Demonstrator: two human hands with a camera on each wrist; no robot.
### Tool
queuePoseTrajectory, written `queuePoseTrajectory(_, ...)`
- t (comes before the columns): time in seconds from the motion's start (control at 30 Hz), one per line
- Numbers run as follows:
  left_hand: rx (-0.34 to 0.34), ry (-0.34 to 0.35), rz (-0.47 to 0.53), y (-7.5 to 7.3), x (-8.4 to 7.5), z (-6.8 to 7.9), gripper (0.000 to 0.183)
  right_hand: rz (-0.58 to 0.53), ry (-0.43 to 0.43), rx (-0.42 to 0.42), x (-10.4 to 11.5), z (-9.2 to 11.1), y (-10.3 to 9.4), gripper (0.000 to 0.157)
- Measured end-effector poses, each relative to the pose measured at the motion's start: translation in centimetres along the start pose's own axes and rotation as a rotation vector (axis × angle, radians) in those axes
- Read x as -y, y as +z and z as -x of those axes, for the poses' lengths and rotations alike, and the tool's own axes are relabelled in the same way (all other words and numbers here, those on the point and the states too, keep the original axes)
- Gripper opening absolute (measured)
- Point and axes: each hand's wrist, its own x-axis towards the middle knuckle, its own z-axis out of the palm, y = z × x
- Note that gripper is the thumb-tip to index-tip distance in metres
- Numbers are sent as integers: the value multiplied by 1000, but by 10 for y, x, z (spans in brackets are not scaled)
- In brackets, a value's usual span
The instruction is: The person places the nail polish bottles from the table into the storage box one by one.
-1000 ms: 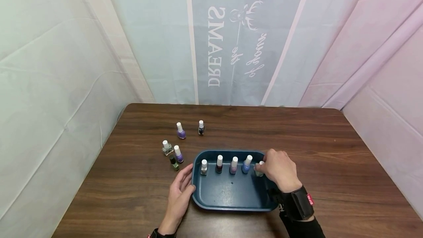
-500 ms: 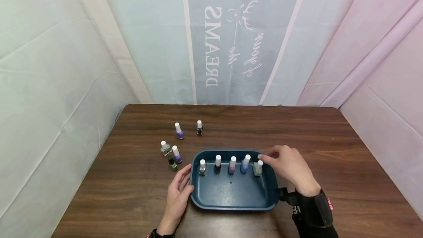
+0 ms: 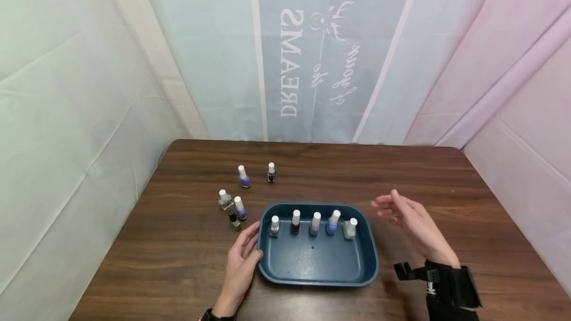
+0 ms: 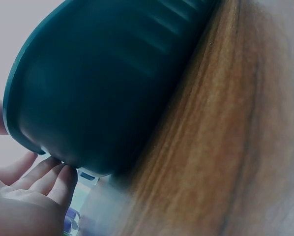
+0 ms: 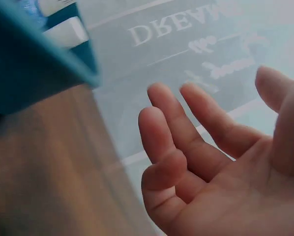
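Along the far side of the blue tray (image 3: pixel 312 269), five nail polish bottles (image 3: pixel 314 227) are stood in a row. The tray's left end is gripped between thumb and fingers by the left hand (image 3: pixel 239 264). Past the right end, the right hand (image 3: pixel 417 224) is raised, fingers loosely parted. Five other bottles (image 3: pixel 241 211) are scattered leftward on the table (image 3: pixel 446 207).

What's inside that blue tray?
Five white-capped bottles sit in a row in the tray, near its far side. What lies directly beneath them is covered from view.
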Motion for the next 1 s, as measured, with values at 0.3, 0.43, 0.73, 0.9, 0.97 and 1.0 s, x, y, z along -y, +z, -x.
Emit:
queuePoseTrajectory(0.3,-2,-11,19,-1,5,1,60,-321,-49,304,-43,-17,19,62)
queuePoseTrajectory(0.43,-2,-10,21,-1,7,1,60,-388,10,361,-49,-21,30,61)
queuePoseTrajectory(0.73,16,19,53,-1,10,-1,61,-348,57,346,-56,-28,43,54)
queuePoseTrajectory(0.9,26,53,42,-1,10,-4,61,-247,83,272,-56,-29,48,60)
queuePoseTrajectory(0.97,25,74,38,-1,9,-4,60,-247,87,261,-55,-29,49,62)
queuePoseTrajectory(1.0,26,84,41,-1,9,-4,60,-246,87,255,-55,-29,50,62)
